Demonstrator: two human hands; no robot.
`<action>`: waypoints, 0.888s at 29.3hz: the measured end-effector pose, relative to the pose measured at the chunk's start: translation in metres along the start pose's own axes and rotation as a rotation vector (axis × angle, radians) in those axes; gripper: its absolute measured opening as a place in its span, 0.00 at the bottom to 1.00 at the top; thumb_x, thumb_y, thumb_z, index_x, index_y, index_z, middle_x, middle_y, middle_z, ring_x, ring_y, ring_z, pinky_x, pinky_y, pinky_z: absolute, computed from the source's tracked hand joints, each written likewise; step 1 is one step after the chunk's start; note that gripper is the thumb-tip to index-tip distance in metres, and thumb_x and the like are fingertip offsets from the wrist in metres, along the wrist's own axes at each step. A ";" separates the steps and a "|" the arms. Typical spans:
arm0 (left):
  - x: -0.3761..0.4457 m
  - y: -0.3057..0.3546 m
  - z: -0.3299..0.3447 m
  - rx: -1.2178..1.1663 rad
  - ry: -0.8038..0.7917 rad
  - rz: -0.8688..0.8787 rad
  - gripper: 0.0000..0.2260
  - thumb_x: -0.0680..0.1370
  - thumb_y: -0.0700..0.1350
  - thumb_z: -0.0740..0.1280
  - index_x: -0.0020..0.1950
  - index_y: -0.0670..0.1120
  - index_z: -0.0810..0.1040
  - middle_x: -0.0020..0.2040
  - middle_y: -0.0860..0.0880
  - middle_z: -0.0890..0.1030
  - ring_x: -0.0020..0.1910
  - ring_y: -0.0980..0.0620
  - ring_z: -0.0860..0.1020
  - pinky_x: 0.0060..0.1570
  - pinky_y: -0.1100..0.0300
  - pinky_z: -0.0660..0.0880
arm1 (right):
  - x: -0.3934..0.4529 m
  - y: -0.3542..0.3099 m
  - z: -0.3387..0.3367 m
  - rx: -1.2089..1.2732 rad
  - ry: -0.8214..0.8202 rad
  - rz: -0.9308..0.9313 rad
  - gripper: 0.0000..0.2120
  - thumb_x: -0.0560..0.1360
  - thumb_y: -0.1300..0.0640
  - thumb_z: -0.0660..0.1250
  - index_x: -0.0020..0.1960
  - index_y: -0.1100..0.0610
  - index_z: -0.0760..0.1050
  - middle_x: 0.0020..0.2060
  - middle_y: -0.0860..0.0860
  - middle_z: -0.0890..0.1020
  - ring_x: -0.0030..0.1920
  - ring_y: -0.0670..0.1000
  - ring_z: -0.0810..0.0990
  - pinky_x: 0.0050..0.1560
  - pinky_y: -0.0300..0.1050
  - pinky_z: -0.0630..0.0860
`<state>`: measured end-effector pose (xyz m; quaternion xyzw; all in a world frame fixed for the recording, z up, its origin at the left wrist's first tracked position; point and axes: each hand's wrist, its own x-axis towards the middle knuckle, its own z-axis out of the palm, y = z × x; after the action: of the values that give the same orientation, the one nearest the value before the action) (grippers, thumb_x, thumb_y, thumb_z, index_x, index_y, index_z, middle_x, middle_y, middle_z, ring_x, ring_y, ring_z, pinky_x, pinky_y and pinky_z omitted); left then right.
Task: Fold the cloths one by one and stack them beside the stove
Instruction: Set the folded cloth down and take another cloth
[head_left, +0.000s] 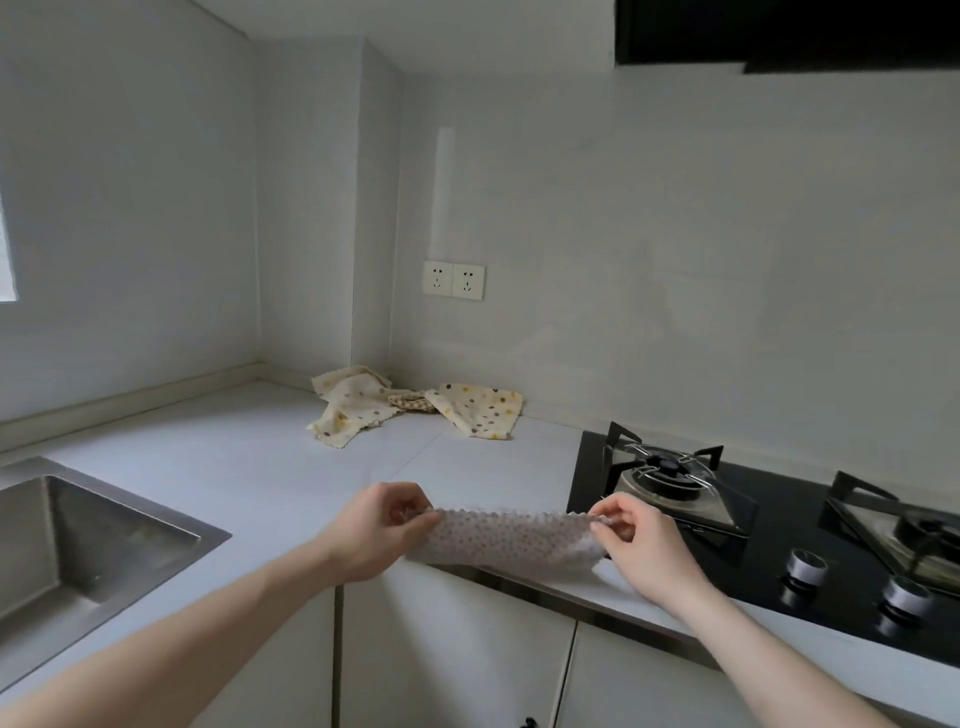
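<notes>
The dotted cloth is stretched above the counter edge between the left hand, pinching its left end, and the right hand, pinching its right end, beside the stove.
</notes>
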<state>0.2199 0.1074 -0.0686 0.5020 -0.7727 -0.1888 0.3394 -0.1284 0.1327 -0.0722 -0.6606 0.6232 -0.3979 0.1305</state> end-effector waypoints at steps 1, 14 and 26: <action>0.005 -0.002 0.001 0.008 0.003 -0.021 0.09 0.80 0.54 0.70 0.43 0.52 0.82 0.40 0.55 0.84 0.40 0.59 0.81 0.39 0.66 0.75 | 0.005 0.000 0.002 0.010 0.005 0.009 0.07 0.77 0.56 0.73 0.45 0.45 0.80 0.40 0.44 0.85 0.41 0.43 0.82 0.47 0.44 0.82; 0.078 -0.045 0.033 0.225 -0.038 -0.236 0.05 0.77 0.54 0.68 0.46 0.55 0.80 0.50 0.53 0.82 0.49 0.53 0.80 0.48 0.57 0.79 | 0.077 0.006 0.064 -0.141 0.043 0.137 0.03 0.79 0.51 0.70 0.51 0.48 0.77 0.36 0.42 0.83 0.41 0.43 0.80 0.42 0.43 0.76; 0.097 -0.069 0.080 0.302 0.072 -0.243 0.10 0.76 0.62 0.63 0.51 0.58 0.77 0.62 0.56 0.77 0.64 0.51 0.72 0.65 0.54 0.67 | 0.066 0.049 0.089 -0.461 0.065 0.052 0.16 0.82 0.41 0.57 0.63 0.44 0.77 0.63 0.41 0.76 0.64 0.48 0.71 0.65 0.48 0.68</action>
<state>0.1813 -0.0135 -0.1354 0.6431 -0.7135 -0.0924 0.2623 -0.1086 0.0332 -0.1389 -0.6435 0.7182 -0.2627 -0.0337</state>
